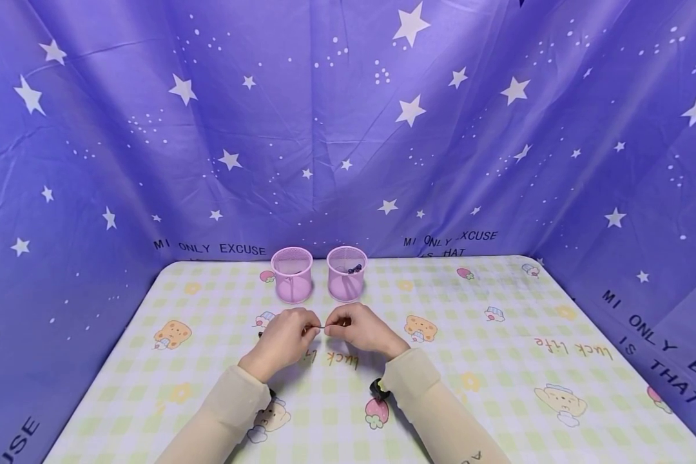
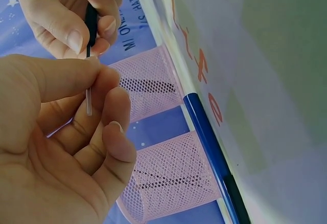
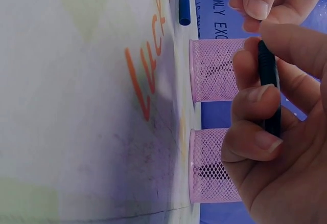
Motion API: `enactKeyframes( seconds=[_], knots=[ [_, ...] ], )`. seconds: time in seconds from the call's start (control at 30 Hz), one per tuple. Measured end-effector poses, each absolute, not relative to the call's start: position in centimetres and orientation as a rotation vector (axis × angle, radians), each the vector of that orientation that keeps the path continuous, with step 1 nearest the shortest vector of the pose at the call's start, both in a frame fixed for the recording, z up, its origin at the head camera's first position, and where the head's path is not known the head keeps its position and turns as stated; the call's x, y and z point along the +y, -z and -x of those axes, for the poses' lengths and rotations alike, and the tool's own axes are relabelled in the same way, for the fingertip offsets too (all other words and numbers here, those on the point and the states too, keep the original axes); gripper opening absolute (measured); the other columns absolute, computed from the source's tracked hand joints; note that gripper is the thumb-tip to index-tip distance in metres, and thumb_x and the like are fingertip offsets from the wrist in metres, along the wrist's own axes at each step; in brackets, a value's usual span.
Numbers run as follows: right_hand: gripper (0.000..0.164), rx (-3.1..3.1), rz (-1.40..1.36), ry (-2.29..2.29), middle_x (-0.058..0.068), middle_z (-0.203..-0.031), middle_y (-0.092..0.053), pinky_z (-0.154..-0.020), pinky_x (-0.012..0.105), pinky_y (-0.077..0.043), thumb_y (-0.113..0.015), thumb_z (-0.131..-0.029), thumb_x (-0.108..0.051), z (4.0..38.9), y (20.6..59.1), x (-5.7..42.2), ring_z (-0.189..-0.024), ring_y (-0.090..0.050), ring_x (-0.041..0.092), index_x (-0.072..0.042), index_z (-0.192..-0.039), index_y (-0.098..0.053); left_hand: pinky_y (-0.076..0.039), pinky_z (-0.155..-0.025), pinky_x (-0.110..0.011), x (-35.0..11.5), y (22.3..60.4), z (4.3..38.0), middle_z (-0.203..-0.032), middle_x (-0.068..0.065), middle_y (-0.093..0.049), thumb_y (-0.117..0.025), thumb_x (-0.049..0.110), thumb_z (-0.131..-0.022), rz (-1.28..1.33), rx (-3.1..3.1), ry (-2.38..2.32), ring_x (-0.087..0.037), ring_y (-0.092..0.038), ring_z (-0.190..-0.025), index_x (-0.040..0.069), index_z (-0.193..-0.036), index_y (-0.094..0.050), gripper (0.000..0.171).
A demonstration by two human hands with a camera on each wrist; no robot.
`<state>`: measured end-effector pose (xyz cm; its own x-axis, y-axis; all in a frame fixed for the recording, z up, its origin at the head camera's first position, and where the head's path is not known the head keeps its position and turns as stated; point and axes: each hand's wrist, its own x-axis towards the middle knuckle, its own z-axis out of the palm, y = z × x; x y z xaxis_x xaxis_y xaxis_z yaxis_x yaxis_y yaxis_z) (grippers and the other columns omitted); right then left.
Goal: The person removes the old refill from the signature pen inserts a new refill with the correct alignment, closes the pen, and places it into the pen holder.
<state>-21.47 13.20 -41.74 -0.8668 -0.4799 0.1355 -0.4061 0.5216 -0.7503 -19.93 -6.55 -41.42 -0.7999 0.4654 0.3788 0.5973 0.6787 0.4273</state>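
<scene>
Both hands meet over the middle of the table in the head view, in front of two pink mesh cups. My left hand (image 1: pixel 287 335) pinches a thin pen refill (image 2: pixel 89 104) between thumb and forefinger, and its clear end sticks out below them. My right hand (image 1: pixel 362 327) holds a black ribbed pen section (image 3: pixel 267 65), its fingers curled along it. The refill runs from this black section to the left fingertips. How far it reaches inside the section is hidden. A blue pen barrel (image 2: pixel 207 132) with a black part lies on the table near the left hand.
The left pink mesh cup (image 1: pixel 292 290) and the right pink mesh cup (image 1: pixel 347 290) stand upright near the table's back edge. Small dark things (image 1: pixel 355 269) show inside the right one. A purple starry curtain (image 1: pixel 325 129) hangs behind and at both sides of the checked tablecloth (image 1: pixel 499 399).
</scene>
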Motion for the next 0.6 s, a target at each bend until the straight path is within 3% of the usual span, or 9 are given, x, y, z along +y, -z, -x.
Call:
enactKeyframes(
  seconds=[0.4, 0.6],
  knots=[
    [0.008, 2.650, 0.799, 1.304, -0.008, -0.074, -0.064, -0.064, 0.025, -0.048, -0.066, -0.088, -0.012, 21.50, 41.69, 13.15, -0.068, -0.056, 0.008, -0.015, -0.084, -0.071, -0.046, -0.062, -0.025, -6.42, 41.26, 19.75, -0.076, 0.010, -0.061, -0.071, 0.010, -0.082, 0.854, -2.659, 0.782, -0.004, -0.053, -0.066, 0.017, -0.084, -0.070, 0.007],
    [0.008, 2.644, 0.794, 1.309, -0.008, -0.075, -0.065, -0.065, 0.024, -0.048, -0.066, -0.088, -0.012, 21.57, 41.82, 13.19, -0.068, -0.056, 0.007, -0.015, -0.084, -0.072, -0.047, -0.064, -0.027, -6.39, 41.18, 19.69, -0.077, 0.010, -0.061, -0.071, 0.009, -0.081, 0.860, -2.649, 0.791, -0.006, -0.056, -0.068, 0.017, -0.084, -0.070, 0.009]
  ],
)
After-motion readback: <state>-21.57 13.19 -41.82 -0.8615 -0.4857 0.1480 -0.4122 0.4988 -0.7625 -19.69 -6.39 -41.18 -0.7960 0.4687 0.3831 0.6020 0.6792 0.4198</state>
